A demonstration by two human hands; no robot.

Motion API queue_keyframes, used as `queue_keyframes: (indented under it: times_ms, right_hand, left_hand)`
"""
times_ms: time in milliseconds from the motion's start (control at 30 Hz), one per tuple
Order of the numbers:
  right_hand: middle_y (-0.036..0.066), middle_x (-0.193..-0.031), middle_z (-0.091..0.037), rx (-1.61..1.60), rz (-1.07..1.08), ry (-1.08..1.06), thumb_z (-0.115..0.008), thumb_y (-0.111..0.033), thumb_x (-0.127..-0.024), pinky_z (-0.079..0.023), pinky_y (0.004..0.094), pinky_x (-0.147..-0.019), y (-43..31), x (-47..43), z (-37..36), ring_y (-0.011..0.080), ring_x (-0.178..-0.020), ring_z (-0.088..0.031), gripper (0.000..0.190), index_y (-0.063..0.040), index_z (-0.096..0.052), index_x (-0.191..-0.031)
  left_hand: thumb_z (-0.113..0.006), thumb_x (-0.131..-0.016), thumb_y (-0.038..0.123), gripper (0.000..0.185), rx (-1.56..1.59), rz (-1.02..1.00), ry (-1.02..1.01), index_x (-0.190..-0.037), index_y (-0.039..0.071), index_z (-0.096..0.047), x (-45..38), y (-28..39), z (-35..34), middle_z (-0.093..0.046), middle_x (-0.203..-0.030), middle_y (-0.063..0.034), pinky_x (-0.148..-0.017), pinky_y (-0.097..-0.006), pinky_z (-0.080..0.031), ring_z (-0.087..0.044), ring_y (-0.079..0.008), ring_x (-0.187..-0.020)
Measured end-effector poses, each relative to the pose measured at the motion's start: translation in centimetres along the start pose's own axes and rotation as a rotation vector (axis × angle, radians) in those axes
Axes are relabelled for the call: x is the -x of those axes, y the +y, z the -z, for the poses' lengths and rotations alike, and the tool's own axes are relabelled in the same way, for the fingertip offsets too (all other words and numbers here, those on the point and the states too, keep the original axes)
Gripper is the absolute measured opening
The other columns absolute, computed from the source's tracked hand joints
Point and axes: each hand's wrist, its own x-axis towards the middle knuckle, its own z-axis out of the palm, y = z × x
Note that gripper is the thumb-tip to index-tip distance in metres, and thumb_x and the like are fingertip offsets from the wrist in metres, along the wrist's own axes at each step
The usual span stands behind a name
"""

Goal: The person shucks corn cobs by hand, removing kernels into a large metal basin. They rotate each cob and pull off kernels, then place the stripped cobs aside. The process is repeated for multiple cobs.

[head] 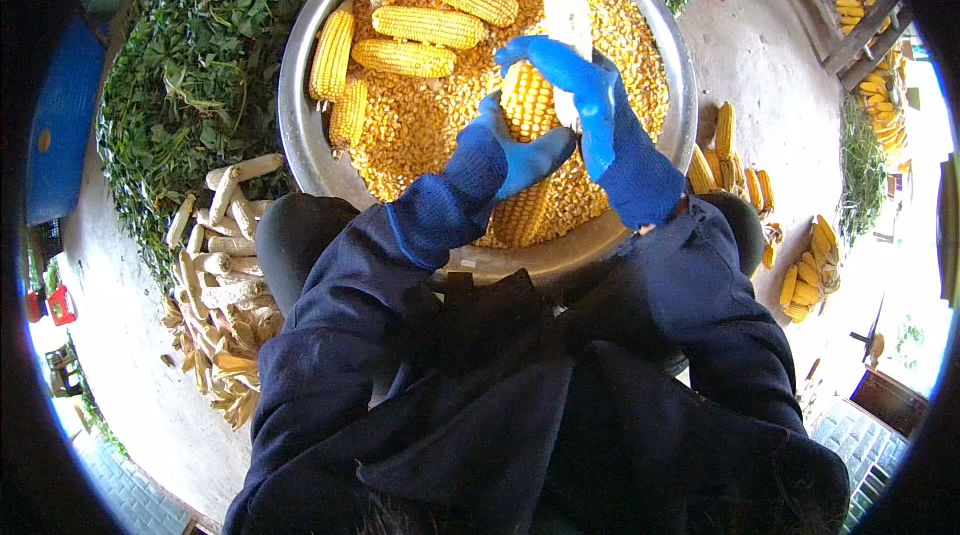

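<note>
A wide metal basin (pixel 684 77) holds loose yellow corn kernels (pixel 405 126) and several whole ears of corn (pixel 429 26) lying mostly at its left and far side. Above the kernels, my left hand (pixel 517 152), in a blue coated glove, grips an ear of corn (pixel 529 103) from below and the left. My right hand (pixel 592 99), gloved alike, is closed around a bare white corncob (pixel 566 6) that stands out upward past its fingers, and its fingertips reach over the top of the held ear. Another ear (pixel 517 216) lies in the basin under my left hand.
Green leafy stalks (pixel 202 62) are heaped left of the basin. Stripped cobs (pixel 229 242) and dry husks (pixel 232 362) lie by my left knee. Ears of corn (pixel 724 152) rest on the floor at the right, with a bundle (pixel 810 272) nearer. A wooden frame (pixel 866 32) stands at far right.
</note>
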Motion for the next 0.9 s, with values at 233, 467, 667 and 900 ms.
queue_keyframes:
  times_ms: [233,467,667,900]
  right_hand:
    - [0.016,-0.106,-0.065,-0.418,-0.111,0.182,-0.054,-0.029,-0.091,-0.049,0.0385,-0.092,1.9,-0.7,0.9,0.0288,-0.099,-0.064,0.035,0.000,-0.058,-0.111]
    - [0.012,-0.120,-0.061,-0.541,-0.134,0.040,-0.045,-0.035,-0.096,-0.039,0.0343,-0.102,-0.3,-0.8,2.0,0.0207,-0.111,-0.057,0.045,-0.001,-0.055,-0.123]
    - [0.004,-0.108,-0.066,-0.154,-0.167,0.027,-0.062,-0.020,-0.089,-0.046,0.0259,-0.087,-3.3,0.4,-1.1,0.0121,-0.096,-0.060,0.034,-0.003,-0.063,-0.118]
    - [0.015,-0.112,-0.062,-0.249,0.020,0.146,-0.051,-0.025,-0.094,-0.046,0.0371,-0.095,2.0,0.3,-0.3,0.0287,-0.105,-0.062,0.034,0.002,-0.056,-0.114]
  left_hand:
    - [-0.072,-0.079,0.018,0.067,-0.351,-0.284,0.052,-0.132,0.001,-0.034,0.5,-0.7,-0.2,-0.061,-0.113,-0.0111,-0.100,-0.0376,-0.041,-0.058,-0.0201,-0.105]
    - [-0.037,-0.091,0.065,0.071,0.337,0.019,-0.141,-0.128,0.006,-0.049,0.9,2.8,1.8,-0.063,-0.109,-0.0137,-0.079,-0.0410,-0.055,-0.065,-0.0258,-0.090]
    - [-0.044,-0.087,0.065,0.075,0.313,0.032,-0.213,-0.137,0.009,-0.037,1.1,2.3,2.6,-0.055,-0.119,-0.0165,-0.079,-0.0470,-0.055,-0.061,-0.0315,-0.099]
    - [-0.036,-0.101,0.034,0.041,-0.604,-0.409,-0.082,-0.137,0.014,-0.039,0.1,-1.2,2.4,-0.055,-0.122,-0.0119,-0.090,-0.0383,-0.049,-0.057,-0.0218,-0.108]
